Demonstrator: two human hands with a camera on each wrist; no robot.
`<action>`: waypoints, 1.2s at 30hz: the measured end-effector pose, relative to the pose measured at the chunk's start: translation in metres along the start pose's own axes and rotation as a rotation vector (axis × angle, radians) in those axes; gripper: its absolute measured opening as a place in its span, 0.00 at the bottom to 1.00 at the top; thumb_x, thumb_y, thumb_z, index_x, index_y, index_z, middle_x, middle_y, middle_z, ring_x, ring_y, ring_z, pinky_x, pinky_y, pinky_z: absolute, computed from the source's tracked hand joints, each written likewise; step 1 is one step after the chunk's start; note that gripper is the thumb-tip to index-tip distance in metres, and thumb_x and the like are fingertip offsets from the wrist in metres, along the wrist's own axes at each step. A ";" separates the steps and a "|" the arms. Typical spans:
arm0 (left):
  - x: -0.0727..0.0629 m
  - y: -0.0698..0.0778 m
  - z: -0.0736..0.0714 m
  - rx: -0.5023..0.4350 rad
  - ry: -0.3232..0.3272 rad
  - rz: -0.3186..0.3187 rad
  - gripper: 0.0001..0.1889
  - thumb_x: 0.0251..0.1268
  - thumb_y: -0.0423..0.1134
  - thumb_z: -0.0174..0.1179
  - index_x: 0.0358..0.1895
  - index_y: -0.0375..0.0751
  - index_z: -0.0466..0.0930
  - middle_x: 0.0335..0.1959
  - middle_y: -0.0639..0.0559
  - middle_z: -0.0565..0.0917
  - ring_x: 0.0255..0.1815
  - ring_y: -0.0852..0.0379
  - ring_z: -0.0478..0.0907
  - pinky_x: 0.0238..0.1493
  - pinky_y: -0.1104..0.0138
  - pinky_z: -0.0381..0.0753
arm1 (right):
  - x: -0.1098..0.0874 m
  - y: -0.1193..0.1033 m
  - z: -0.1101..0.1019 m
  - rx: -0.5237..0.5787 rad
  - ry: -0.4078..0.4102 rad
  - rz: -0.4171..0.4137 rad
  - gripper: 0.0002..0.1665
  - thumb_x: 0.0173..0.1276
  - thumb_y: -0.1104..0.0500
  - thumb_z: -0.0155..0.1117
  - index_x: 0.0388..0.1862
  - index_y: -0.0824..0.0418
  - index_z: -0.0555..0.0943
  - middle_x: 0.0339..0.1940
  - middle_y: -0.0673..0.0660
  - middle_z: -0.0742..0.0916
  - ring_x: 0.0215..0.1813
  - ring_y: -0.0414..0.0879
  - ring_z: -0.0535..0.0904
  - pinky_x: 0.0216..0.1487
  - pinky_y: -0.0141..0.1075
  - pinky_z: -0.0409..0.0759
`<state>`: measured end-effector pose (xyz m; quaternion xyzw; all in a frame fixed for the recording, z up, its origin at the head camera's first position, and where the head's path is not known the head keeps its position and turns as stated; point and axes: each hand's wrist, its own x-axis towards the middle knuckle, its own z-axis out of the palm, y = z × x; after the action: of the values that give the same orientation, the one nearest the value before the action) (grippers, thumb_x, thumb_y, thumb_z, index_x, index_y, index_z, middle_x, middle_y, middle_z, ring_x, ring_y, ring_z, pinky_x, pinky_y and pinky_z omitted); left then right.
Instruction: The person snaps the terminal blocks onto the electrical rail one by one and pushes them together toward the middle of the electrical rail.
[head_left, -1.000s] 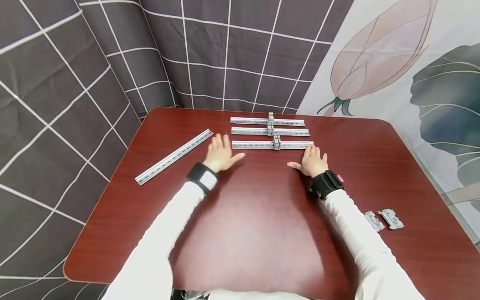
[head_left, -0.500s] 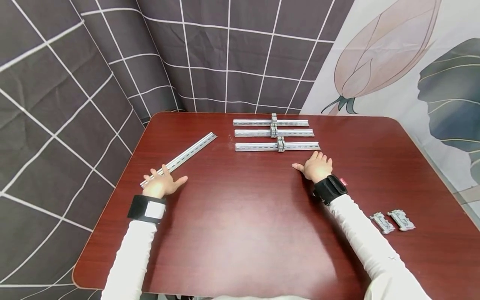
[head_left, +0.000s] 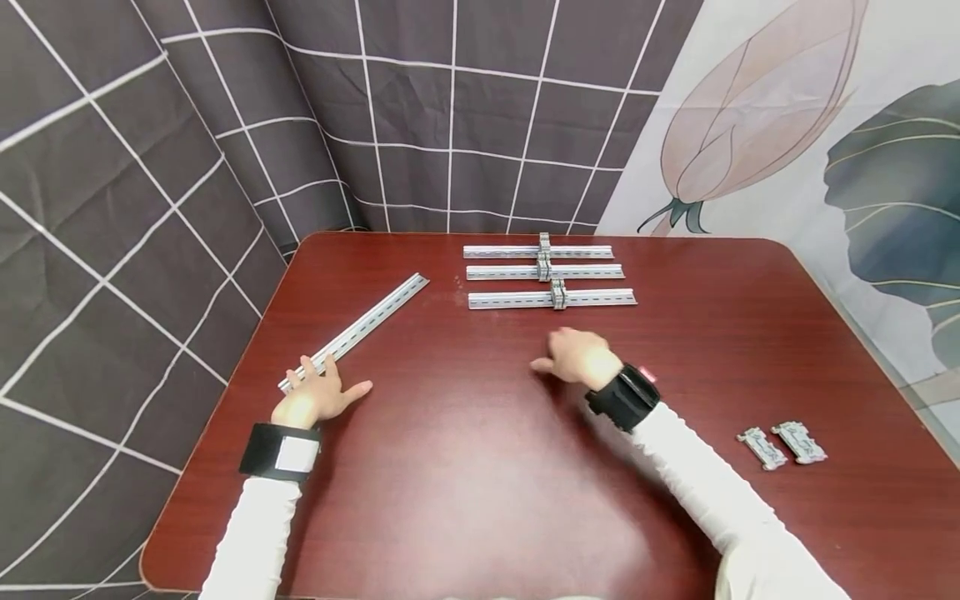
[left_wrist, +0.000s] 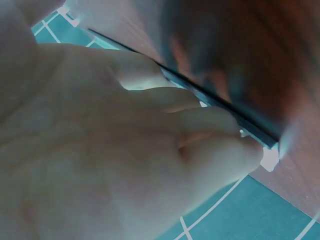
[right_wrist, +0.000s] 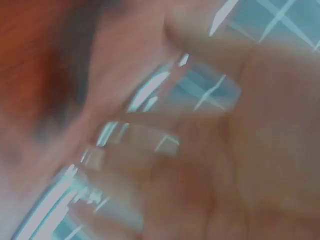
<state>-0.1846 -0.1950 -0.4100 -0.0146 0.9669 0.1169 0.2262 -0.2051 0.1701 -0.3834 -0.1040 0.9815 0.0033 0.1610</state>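
Observation:
A slotted metal DIN rail (head_left: 378,315) lies at a slant on the left of the table. My left hand (head_left: 309,402) is at its near end, fingertips over the rail and thumb spread away. In the left wrist view the extended fingers (left_wrist: 210,155) reach the rail's dark edge (left_wrist: 255,132). My right hand (head_left: 579,357) is over the table in front of three parallel rails, its fingers bent loosely and holding nothing. The nearest of these rails (head_left: 513,300) bears a small cluster of terminal blocks (head_left: 558,294). The right wrist view is blurred.
Behind it, the middle rail (head_left: 498,272) and the far rail (head_left: 495,252) each carry terminal blocks too. Two loose terminal blocks, one (head_left: 762,448) beside the other (head_left: 799,442), lie at the right. Grey checked cloth (head_left: 405,108) hangs behind the table (head_left: 450,483).
My left hand has gone from beside the parallel rails to the slanted rail's near end. My right hand has left the nearest rail's right end and moved left and toward me.

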 end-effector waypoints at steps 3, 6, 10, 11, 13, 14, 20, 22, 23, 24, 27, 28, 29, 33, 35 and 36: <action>-0.002 0.000 0.002 0.010 0.025 0.010 0.49 0.70 0.61 0.46 0.71 0.17 0.40 0.69 0.11 0.39 0.67 0.11 0.39 0.64 0.30 0.55 | 0.020 -0.041 -0.012 0.015 -0.046 -0.286 0.37 0.70 0.41 0.56 0.67 0.67 0.70 0.67 0.67 0.74 0.66 0.61 0.73 0.65 0.51 0.72; -0.004 0.001 0.004 0.017 0.027 0.017 0.49 0.70 0.60 0.46 0.71 0.16 0.41 0.68 0.11 0.40 0.67 0.11 0.40 0.65 0.30 0.54 | 0.052 -0.081 -0.018 0.047 -0.036 -0.426 0.41 0.73 0.43 0.53 0.75 0.65 0.58 0.75 0.67 0.65 0.75 0.59 0.62 0.74 0.48 0.61; -0.010 0.003 0.006 0.030 0.027 0.023 0.49 0.70 0.61 0.46 0.71 0.16 0.43 0.68 0.11 0.41 0.67 0.11 0.42 0.65 0.30 0.54 | 0.090 -0.119 -0.014 0.077 0.032 -0.448 0.45 0.74 0.41 0.50 0.78 0.64 0.49 0.80 0.65 0.53 0.81 0.55 0.46 0.78 0.50 0.50; -0.012 0.004 0.007 0.030 0.030 0.024 0.49 0.69 0.61 0.46 0.70 0.16 0.43 0.68 0.11 0.42 0.67 0.11 0.43 0.65 0.30 0.54 | 0.096 -0.124 -0.010 0.071 0.042 -0.440 0.46 0.74 0.40 0.49 0.79 0.63 0.48 0.80 0.64 0.52 0.81 0.54 0.45 0.78 0.51 0.49; -0.017 0.004 0.011 0.039 0.033 0.030 0.48 0.69 0.60 0.47 0.70 0.15 0.44 0.68 0.11 0.43 0.67 0.11 0.44 0.65 0.30 0.55 | 0.104 -0.133 -0.004 0.055 0.047 -0.420 0.47 0.74 0.37 0.47 0.79 0.62 0.47 0.80 0.63 0.51 0.81 0.52 0.43 0.78 0.52 0.47; -0.020 0.003 0.013 0.037 0.034 0.031 0.48 0.69 0.60 0.48 0.70 0.15 0.45 0.68 0.11 0.43 0.67 0.11 0.44 0.65 0.30 0.55 | 0.107 -0.135 -0.001 0.046 0.042 -0.410 0.47 0.74 0.37 0.46 0.79 0.61 0.47 0.80 0.62 0.51 0.81 0.52 0.43 0.78 0.51 0.47; -0.041 0.001 0.020 0.024 0.055 0.037 0.48 0.68 0.59 0.51 0.70 0.15 0.46 0.68 0.10 0.44 0.66 0.10 0.45 0.64 0.30 0.56 | 0.106 -0.141 0.006 0.004 -0.001 -0.399 0.44 0.74 0.36 0.44 0.79 0.56 0.50 0.80 0.60 0.54 0.81 0.50 0.43 0.79 0.51 0.45; -0.048 -0.001 0.022 0.018 0.058 0.044 0.48 0.67 0.58 0.52 0.69 0.15 0.47 0.67 0.10 0.44 0.66 0.10 0.45 0.63 0.30 0.56 | 0.100 -0.141 0.008 0.003 -0.013 -0.412 0.43 0.74 0.36 0.45 0.79 0.54 0.49 0.80 0.58 0.54 0.82 0.49 0.43 0.79 0.52 0.43; -0.051 -0.001 0.024 0.019 0.056 0.049 0.48 0.67 0.58 0.52 0.69 0.14 0.47 0.67 0.09 0.45 0.65 0.10 0.45 0.63 0.29 0.56 | 0.096 -0.140 0.008 0.001 -0.019 -0.417 0.43 0.74 0.36 0.45 0.79 0.53 0.49 0.80 0.58 0.54 0.82 0.49 0.43 0.79 0.53 0.43; -0.054 -0.002 0.025 0.018 0.052 0.053 0.48 0.67 0.58 0.53 0.69 0.14 0.48 0.67 0.09 0.45 0.65 0.10 0.45 0.63 0.29 0.56 | 0.092 -0.139 0.009 0.003 -0.023 -0.422 0.43 0.74 0.36 0.45 0.79 0.53 0.49 0.80 0.57 0.54 0.82 0.49 0.43 0.79 0.53 0.43; -0.063 -0.002 0.028 0.007 0.038 0.066 0.49 0.65 0.57 0.55 0.68 0.14 0.48 0.66 0.09 0.45 0.65 0.09 0.46 0.62 0.28 0.55 | 0.078 -0.136 0.011 0.004 -0.027 -0.433 0.43 0.73 0.37 0.46 0.79 0.53 0.50 0.80 0.57 0.55 0.81 0.49 0.44 0.78 0.54 0.45; -0.066 -0.001 0.029 0.005 0.031 0.069 0.49 0.65 0.57 0.55 0.69 0.14 0.49 0.66 0.09 0.45 0.64 0.09 0.46 0.61 0.27 0.55 | 0.073 -0.134 0.012 0.004 -0.024 -0.435 0.43 0.73 0.37 0.47 0.79 0.53 0.51 0.80 0.57 0.55 0.81 0.49 0.45 0.78 0.54 0.45; -0.068 -0.001 0.030 0.000 0.023 0.071 0.49 0.65 0.57 0.56 0.68 0.14 0.49 0.67 0.09 0.45 0.64 0.09 0.46 0.61 0.27 0.55 | 0.069 -0.133 0.013 0.002 -0.019 -0.439 0.42 0.73 0.37 0.47 0.79 0.53 0.51 0.80 0.57 0.56 0.81 0.49 0.46 0.78 0.54 0.46; -0.076 0.003 0.030 -0.019 -0.001 0.080 0.49 0.63 0.57 0.57 0.69 0.15 0.49 0.67 0.09 0.45 0.65 0.09 0.45 0.61 0.27 0.54 | 0.052 -0.127 0.017 -0.006 0.006 -0.440 0.42 0.73 0.38 0.49 0.79 0.53 0.53 0.80 0.57 0.58 0.81 0.50 0.49 0.77 0.53 0.49; -0.078 0.005 0.031 -0.020 -0.010 0.089 0.49 0.63 0.57 0.58 0.69 0.15 0.50 0.67 0.10 0.45 0.65 0.10 0.44 0.61 0.27 0.54 | 0.046 -0.123 0.020 -0.012 0.018 -0.439 0.42 0.72 0.38 0.50 0.78 0.53 0.54 0.79 0.57 0.59 0.80 0.50 0.50 0.77 0.53 0.51; -0.080 0.005 0.031 -0.019 -0.012 0.095 0.49 0.62 0.57 0.58 0.69 0.15 0.50 0.67 0.10 0.45 0.65 0.10 0.44 0.61 0.27 0.54 | 0.043 -0.121 0.021 -0.013 0.021 -0.437 0.42 0.72 0.38 0.50 0.78 0.53 0.54 0.79 0.57 0.59 0.80 0.50 0.51 0.77 0.53 0.51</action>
<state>-0.1001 -0.1845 -0.4006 0.0297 0.9640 0.1368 0.2263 -0.2136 0.0435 -0.4134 -0.3152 0.9372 -0.0263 0.1469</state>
